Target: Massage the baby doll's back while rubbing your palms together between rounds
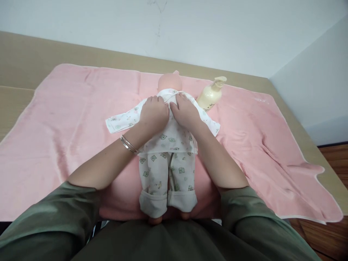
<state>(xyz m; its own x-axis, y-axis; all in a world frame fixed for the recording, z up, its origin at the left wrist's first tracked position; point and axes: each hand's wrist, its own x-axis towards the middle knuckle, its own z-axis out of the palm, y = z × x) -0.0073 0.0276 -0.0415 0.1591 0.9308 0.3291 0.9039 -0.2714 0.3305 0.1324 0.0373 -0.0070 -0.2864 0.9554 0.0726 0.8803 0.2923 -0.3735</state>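
Observation:
A doll lies on its back in a white patterned shirt and matching trousers with turned-up cuffs. On the left side of its upper chest, my left hand is closed on the shirt near the neckline, its fingers curled and a bracelet at the wrist. Close beside it, my right hand has thumb and fingers drawn together on the other side of the shirt's front. The hands partly hide the chest and the cloth under the fingers. Both shirt sleeves are spread outward.
A pale yellow pump bottle leans or lies just right of the doll's shoulder. A wrinkled pink blanket lies under the doll on a wooden table. Behind the table is a white wall.

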